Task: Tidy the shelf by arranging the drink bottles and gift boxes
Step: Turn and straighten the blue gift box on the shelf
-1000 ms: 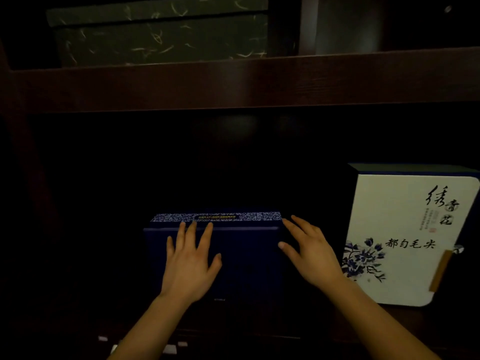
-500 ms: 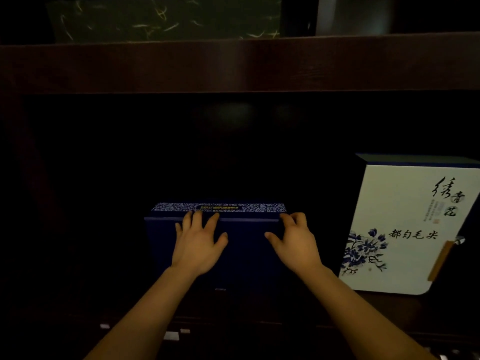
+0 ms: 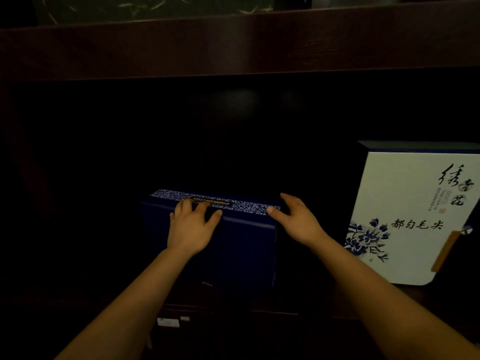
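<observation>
- The blue box stands upright on the dark shelf, mid-bay, its patterned top edge facing up; I read this as a box being squared up on the shelf, since both hands sit at its top.
- My left hand lies flat on the front face, fingers curled over the top edge; it presses and hooks rather than clamps, I judge to keep the box steady.
- My right hand is at the box's top right corner, spread wide; the thumb tip touches the patterned edge, the fingers reach behind the corner, and I cannot tell whether they bear on it.
- Neither hand encloses anything: both are apart, guiding only.
- The white box stands upright to the right, apart from the blue one, with 1 dark gap between them.
- No bottles show.
</observation>
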